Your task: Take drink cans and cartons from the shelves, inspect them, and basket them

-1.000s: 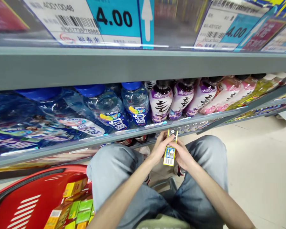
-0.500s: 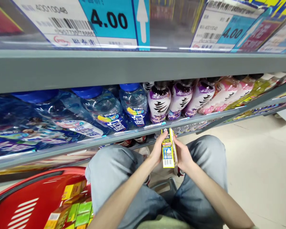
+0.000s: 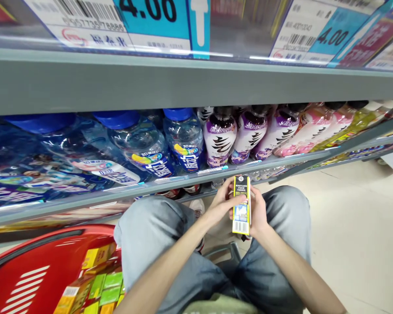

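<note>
Between my knees, a slim yellow-and-black drink carton (image 3: 241, 218) is held in both hands, with its printed narrow side and barcode facing up at me. My left hand (image 3: 223, 205) grips it from the left, the thumb lying across the printed face. My right hand (image 3: 258, 211) is closed along its right edge, its fingers partly hidden behind the carton. Just beyond my hands stand bottles with white-and-purple labels (image 3: 220, 138) on the shelf.
A red basket (image 3: 22, 261) at lower left holds several yellow and green boxes (image 3: 111, 288). Blue-capped bottles (image 3: 183, 144) fill the shelf's left part, pink-labelled bottles (image 3: 317, 126) its right. A grey shelf edge (image 3: 196, 85) with price tags (image 3: 157, 26) overhangs them. Tiled floor (image 3: 353, 226) lies to the right.
The carton has moved slightly right and turned so its printed side faces me more squarely. My left thumb has slid across that side. The camera view has shifted a little.
</note>
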The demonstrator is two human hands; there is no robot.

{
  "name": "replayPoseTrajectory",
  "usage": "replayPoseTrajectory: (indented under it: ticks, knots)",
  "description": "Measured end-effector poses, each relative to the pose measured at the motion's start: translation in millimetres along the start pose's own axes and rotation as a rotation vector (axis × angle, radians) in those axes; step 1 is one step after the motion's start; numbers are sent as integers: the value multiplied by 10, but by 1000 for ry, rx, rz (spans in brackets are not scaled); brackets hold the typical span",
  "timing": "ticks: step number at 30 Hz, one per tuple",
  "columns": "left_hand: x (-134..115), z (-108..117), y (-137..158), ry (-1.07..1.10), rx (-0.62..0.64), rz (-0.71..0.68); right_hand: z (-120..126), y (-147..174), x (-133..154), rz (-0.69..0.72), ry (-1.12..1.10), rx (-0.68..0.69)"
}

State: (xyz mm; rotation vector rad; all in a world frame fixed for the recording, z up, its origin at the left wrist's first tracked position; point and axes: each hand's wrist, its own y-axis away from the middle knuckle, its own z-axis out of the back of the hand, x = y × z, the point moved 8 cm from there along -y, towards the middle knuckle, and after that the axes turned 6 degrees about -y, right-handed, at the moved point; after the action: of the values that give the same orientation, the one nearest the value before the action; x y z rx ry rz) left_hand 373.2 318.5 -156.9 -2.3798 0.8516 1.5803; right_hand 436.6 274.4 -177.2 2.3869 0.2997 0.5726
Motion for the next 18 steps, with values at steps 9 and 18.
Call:
replayPoseTrajectory:
  ticks: [9, 18]
  knots:
    - [-106, -42, 19, -37, 71, -74, -21, -6, 4, -17, 57, 82]
    - [-285, -61, 86, -193, 136, -280, -14, 8, 1, -6, 114, 100]
